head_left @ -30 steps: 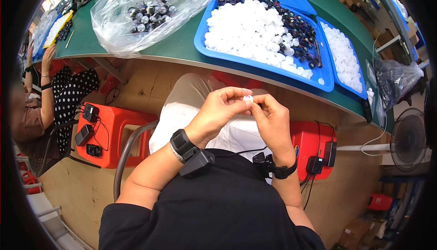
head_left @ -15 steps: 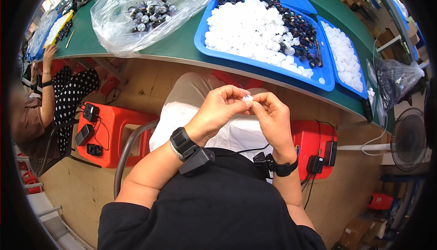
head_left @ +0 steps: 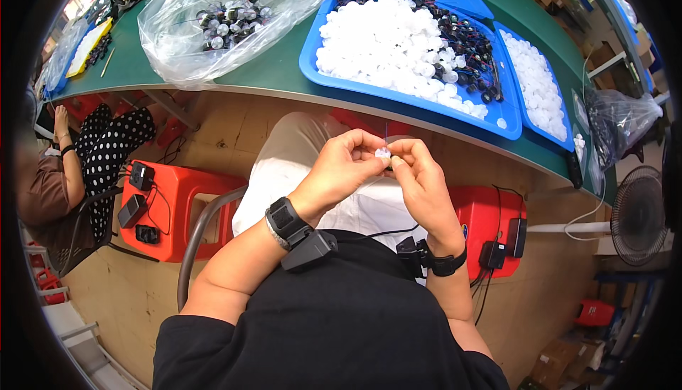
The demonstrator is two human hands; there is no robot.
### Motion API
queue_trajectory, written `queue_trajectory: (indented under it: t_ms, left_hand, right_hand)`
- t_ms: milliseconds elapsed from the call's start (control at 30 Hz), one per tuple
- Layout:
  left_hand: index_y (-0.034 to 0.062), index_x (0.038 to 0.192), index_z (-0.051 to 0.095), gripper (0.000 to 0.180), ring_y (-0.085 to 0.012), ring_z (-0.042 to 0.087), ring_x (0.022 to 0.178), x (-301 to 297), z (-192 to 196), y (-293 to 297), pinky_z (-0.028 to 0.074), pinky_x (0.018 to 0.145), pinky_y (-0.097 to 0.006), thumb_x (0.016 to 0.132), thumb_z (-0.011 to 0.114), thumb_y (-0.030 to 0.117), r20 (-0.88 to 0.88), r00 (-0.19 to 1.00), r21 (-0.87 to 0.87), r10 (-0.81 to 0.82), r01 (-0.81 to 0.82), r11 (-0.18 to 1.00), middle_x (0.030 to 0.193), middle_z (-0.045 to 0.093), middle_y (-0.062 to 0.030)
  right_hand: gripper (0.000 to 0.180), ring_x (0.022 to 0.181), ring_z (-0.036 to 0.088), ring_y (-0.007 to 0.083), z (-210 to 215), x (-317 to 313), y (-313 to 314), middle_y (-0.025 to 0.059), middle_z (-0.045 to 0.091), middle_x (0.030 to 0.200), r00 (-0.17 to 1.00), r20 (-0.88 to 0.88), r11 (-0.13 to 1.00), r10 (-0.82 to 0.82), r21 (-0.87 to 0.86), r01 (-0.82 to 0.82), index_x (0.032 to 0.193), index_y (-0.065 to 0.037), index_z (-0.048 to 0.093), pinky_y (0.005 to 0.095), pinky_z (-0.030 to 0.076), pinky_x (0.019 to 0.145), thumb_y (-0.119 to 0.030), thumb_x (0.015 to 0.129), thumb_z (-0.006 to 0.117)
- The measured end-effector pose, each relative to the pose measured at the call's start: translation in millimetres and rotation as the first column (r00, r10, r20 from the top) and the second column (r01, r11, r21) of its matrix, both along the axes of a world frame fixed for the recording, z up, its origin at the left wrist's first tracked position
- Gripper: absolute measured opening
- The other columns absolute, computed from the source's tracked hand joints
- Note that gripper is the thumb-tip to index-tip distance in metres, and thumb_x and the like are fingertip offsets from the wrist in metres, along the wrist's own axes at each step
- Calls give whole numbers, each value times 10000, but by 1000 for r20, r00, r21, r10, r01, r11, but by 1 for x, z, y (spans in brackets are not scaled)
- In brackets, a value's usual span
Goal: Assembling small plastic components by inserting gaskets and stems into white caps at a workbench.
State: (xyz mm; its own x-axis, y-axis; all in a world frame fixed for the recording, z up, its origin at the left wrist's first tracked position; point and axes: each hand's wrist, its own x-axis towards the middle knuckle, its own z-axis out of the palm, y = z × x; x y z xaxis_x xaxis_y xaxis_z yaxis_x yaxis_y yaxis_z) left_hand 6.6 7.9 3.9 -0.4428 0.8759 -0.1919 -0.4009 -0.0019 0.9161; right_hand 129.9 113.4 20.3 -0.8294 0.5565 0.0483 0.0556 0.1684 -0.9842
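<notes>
Both hands, left hand (head_left: 339, 166) and right hand (head_left: 420, 177), pinch one small white cap (head_left: 383, 153) together over lap. Step: fitting. Next likely needs aligned press.

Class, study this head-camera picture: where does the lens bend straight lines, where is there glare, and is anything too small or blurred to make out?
Head view: the green table edge bows strongly, fisheye distortion; black vignette at the corners; glare streaks on the clear plastic bag; the small white piece pinched between left hand and right hand is too small to make out.
</notes>
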Motion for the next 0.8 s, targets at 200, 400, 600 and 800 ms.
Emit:
queue_trajectory:
  t_ms: [200, 400, 600, 800]
  left_hand:
    - [-41, 1073, 563, 259, -68, 614, 830, 6, -3, 3, 528, 759, -215, 874, 686, 69, -293, 956, -17, -14, 10, 1000, 926, 632, -54]
    - [-25, 1021, 571, 203, -73, 621, 813, 7, -3, 3, 526, 722, -216, 866, 683, 44, -274, 961, -53, -27, 13, 999, 900, 638, -42]
    - [-16, 1013, 575, 190, -67, 617, 803, 9, 9, 1, 518, 703, -207, 861, 679, 28, -111, 992, 1, 63, -63, 998, 893, 634, -39]
    - [-3, 993, 585, 186, -61, 584, 813, 9, 0, 2, 506, 736, -216, 862, 684, 83, -280, 959, -24, 35, -44, 999, 937, 611, -35]
  right_hand:
    - [127, 703, 602, 92, -1, -3, -1, 91, 658, 803, 990, 86, 993, -110, 61, 105, 936, 25, 524, 246, 488, 615, -79, 931, 596]
    - [155, 622, 556, 70, -7, -1, 3, 58, 639, 707, 990, 51, 967, -133, 226, 118, 894, 11, 538, 230, 448, 568, -126, 959, 572]
    - [132, 836, 617, 108, 0, 0, 8, 94, 640, 988, 989, -101, 945, -112, -319, 74, 1003, 9, 554, 238, 523, 709, -119, 973, 550]
    - [133, 857, 613, 108, -7, -1, 6, 65, 637, 945, 996, -64, 983, -56, -175, 44, 998, 16, 601, 237, 500, 766, -86, 920, 635]
